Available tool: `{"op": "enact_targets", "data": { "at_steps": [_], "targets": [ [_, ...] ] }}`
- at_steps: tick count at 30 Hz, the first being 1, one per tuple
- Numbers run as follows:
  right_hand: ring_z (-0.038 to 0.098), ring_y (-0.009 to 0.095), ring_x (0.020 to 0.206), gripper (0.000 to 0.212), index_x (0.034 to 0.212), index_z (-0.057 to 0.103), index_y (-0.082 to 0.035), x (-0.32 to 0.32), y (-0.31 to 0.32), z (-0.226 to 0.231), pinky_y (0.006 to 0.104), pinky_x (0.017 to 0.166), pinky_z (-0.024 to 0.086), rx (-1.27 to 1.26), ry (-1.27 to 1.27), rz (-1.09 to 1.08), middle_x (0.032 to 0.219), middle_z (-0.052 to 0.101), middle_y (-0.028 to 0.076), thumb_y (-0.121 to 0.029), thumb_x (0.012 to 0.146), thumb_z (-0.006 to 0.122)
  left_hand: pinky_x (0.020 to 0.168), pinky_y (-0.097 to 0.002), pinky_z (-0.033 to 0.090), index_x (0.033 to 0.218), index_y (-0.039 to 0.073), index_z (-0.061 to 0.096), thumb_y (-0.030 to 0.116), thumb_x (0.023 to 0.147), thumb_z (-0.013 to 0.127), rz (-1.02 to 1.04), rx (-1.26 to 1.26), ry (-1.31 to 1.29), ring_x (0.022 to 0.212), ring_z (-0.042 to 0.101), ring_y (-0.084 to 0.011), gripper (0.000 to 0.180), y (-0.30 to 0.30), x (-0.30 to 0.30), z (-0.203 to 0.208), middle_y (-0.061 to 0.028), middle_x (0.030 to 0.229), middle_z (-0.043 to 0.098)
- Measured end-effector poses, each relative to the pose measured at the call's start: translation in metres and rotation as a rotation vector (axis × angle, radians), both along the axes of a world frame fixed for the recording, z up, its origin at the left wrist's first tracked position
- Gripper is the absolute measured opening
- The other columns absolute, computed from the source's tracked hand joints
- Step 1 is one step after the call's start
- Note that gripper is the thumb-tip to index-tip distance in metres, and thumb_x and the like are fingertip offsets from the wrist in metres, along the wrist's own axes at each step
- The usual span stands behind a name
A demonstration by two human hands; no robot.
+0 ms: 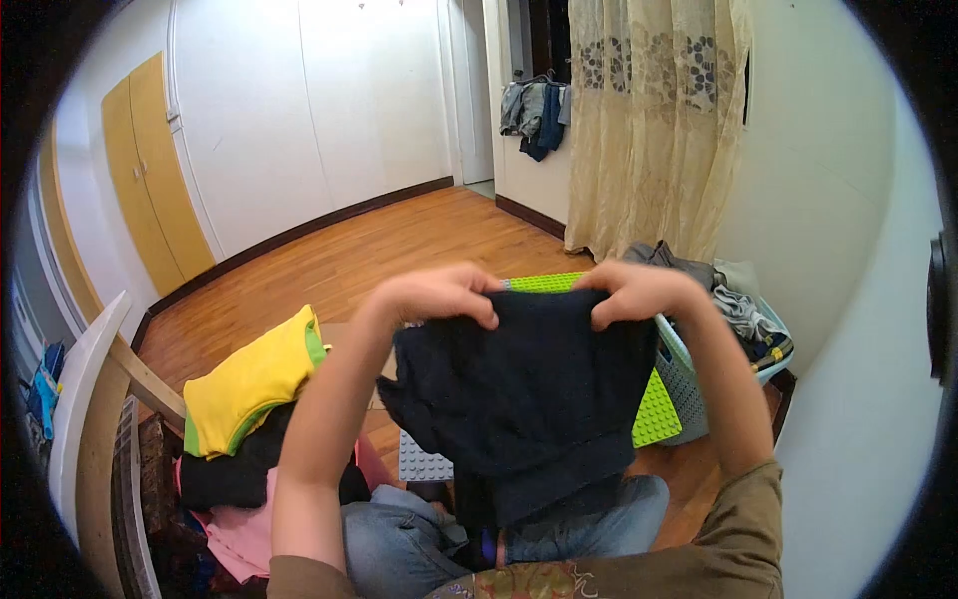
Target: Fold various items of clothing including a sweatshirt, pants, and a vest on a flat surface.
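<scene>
- Head view (only one): L hand point(439, 292) and R hand point(647, 288) both pinching top edge of dark garment point(529, 384), thumbs on near side, other fingertips mostly hidden; hands apart, one nr each end of the edge.
- Garment loc: held up in front of body, above lap, partly hiding green board point(655, 414) & gray board point(421, 460). Lower end nr jeans point(389, 529); can't tell if touching.
- Step (judged): cloth held up by its edge, being straightened/arranged w/ both hands.
- Next move prob. calls for level pinch both sides + even tension; a slack side could bunch or slip.
- Materials: garment = soft, matte, navy/black, layered, ragged-looking L side, creases low down. Type unclear.
- Boards: hard plastic, flat, studded.
- L side: yellow garment point(249, 379) w/ green trim, smooth, flat-ish, on black cloth point(232, 481); pink cloth point(239, 534) below, rumpled.
- R side: pale blue basket point(683, 392), perforated plastic, heaped w/ crumpled clothes point(743, 314).
- Floor point(399, 235): glossy wood planks.
</scene>
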State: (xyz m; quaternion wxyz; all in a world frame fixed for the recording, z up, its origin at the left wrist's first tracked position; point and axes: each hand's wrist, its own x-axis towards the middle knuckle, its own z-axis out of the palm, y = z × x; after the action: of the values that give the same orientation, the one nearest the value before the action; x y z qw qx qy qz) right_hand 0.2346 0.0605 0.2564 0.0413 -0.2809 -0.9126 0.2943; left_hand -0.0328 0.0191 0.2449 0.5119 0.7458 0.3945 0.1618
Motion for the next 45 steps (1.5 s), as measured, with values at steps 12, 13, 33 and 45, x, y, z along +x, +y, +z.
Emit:
{"op": "enact_targets", "data": {
  "at_steps": [12, 13, 33, 45],
  "targets": [
    [0.055, 0.034, 0.099, 0.036, 0.107, 0.058, -0.008, -0.053, 0.094, -0.16, 0.0419, 0.084, 0.044, 0.358, 0.013, -0.349, 0.105, 0.06, 0.018, -0.012, 0.072, 0.053, 0.08, -0.042, 0.045, 0.103, 0.005, 0.061, 0.01, 0.074, 0.06, 0.367, 0.72, 0.453, 0.093, 0.057, -0.0362, 0.03, 0.099, -0.032, -0.158, -0.0206, 0.096, 0.061],
    [0.055, 0.034, 0.099, 0.036, 0.107, 0.058, -0.008, -0.055, 0.091, -0.157, 0.0419, 0.084, 0.044, 0.348, 0.011, -0.347, 0.105, 0.06, 0.018, -0.012, 0.072, 0.053, 0.08, -0.042, 0.045, 0.103, 0.005, 0.061, 0.01, 0.074, 0.06, 0.366, 0.71, 0.454, 0.093, 0.057, -0.0362, 0.03, 0.098, -0.031, -0.157, -0.0206, 0.096, 0.061],
    [0.045, 0.03, 0.112, 0.066, 0.122, 0.048, -0.01, -0.024, -0.041, -0.239, 0.0404, 0.088, 0.039, 0.962, 0.178, -0.172, 0.12, 0.049, 0.016, -0.03, 0.063, 0.072, 0.092, -0.0331, 0.044, 0.114, -0.001, 0.055, 0.009, 0.073, 0.051, 0.102, 1.498, 0.622, 0.106, 0.055, -0.0293, 0.042, -0.034, -0.017, -0.243, -0.0193, 0.116, 0.055],
    [0.051, 0.019, 0.074, 0.02, 0.089, 0.049, -0.004, -0.057, -0.019, -0.243, 0.027, 0.05, 0.048, 1.16, 0.038, -0.244, 0.077, 0.049, 0.007, -0.015, 0.073, 0.053, 0.095, -0.0356, 0.041, 0.114, -0.006, 0.051, -0.001, 0.066, 0.052, 0.202, 1.328, 0.525, 0.113, 0.049, -0.0347, 0.048, -0.049, -0.006, -0.235, -0.025, 0.12, 0.049]
  ]
}}
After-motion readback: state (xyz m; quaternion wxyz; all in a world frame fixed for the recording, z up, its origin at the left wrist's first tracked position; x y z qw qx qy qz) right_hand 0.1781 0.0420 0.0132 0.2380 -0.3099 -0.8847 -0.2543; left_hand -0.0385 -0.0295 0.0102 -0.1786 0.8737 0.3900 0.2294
